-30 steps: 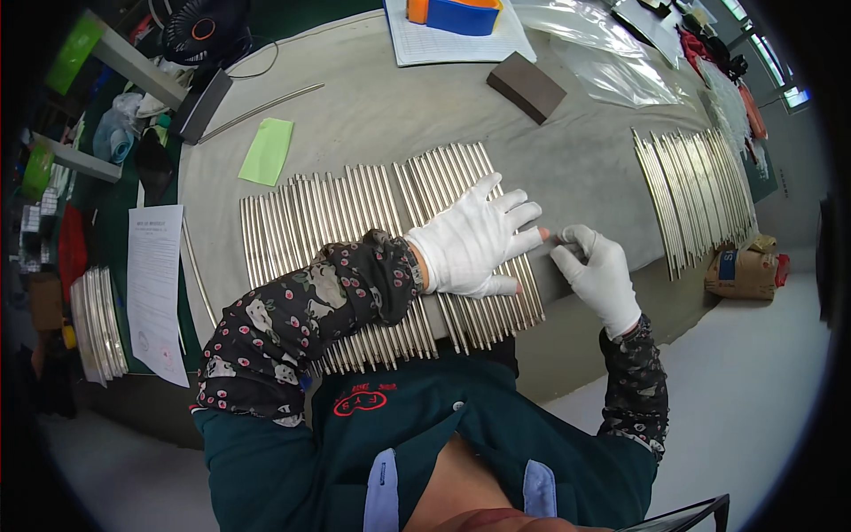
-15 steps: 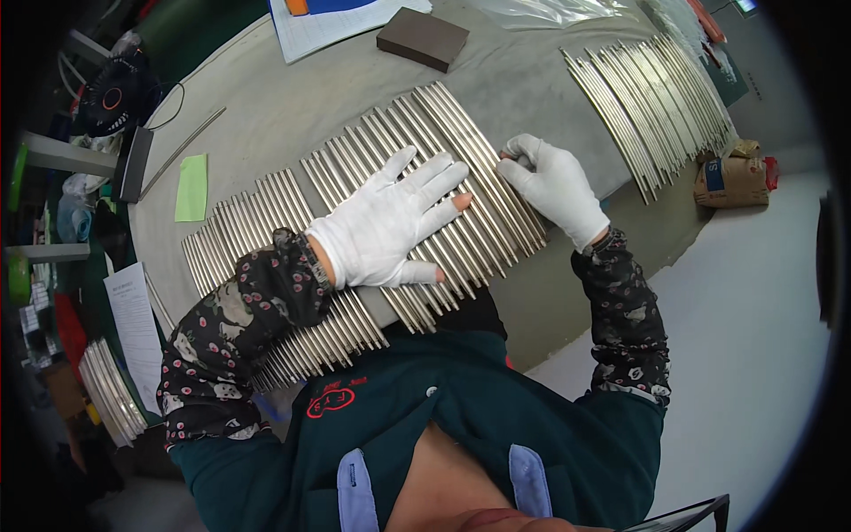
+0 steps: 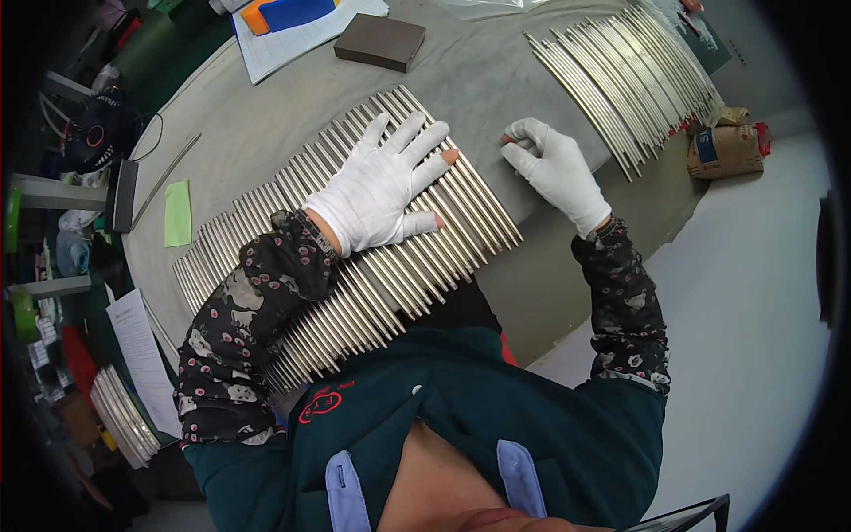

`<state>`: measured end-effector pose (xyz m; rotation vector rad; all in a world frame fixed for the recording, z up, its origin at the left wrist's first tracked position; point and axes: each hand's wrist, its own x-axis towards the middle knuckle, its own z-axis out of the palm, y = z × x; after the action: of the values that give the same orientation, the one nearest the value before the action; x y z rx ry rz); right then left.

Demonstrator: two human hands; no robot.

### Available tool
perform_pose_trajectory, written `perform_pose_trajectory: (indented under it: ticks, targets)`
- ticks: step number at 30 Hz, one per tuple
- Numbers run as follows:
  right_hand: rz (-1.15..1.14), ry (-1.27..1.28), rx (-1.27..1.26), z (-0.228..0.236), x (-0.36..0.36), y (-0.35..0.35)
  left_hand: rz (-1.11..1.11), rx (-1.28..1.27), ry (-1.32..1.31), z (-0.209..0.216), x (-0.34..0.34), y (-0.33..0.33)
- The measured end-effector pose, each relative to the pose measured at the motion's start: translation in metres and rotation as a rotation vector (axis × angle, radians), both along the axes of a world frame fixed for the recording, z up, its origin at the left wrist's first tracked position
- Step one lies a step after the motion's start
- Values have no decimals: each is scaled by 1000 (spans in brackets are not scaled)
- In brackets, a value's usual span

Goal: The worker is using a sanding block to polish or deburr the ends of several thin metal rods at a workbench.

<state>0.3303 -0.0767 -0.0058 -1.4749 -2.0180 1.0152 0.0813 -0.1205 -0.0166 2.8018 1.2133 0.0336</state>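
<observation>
My left hand (image 3: 377, 182), in a white glove with bare thumb and finger tips, lies flat with fingers spread on a row of metal rods (image 3: 479, 208). The slim, silvery rods lie side by side on the grey table, slanting, with their near ends close to my body. My left sleeve covers part of the row. To the right of the row, apart from it, my gloved right hand (image 3: 554, 168) hovers over the table. Its fingers are curled in toward the thumb, and I see nothing held in them.
Another batch of metal rods (image 3: 625, 84) lies at the far right. A brown block (image 3: 379, 42) and papers (image 3: 257, 58) are at the back. On the left are a green slip (image 3: 177, 213), a single rod (image 3: 168, 177) and a black fan (image 3: 97, 129). A brown bag (image 3: 727, 151) stands at right.
The rods under my left hand have closed up toward the left, and the gaps between groups have narrowed. My right hand is now farther from the row's right edge. The whole view has shifted somewhat.
</observation>
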Motion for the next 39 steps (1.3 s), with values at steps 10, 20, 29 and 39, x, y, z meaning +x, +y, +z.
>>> perform_pose_trajectory:
  ticks: [10, 20, 29, 39]
  targets:
    - [-192, 489, -173, -16, 16, -16, 27, 122, -76, -13, 38, 34]
    - [-254, 307, 673, -69, 9, -79, -12, 60, -70, -5, 2, 2]
    - [-396, 366, 771, -68, -26, -69, 28, 36, -49, -4, 11, 7]
    - [-415, 279, 676, -72, 11, -75, 33, 115, -87, -12, 32, 29]
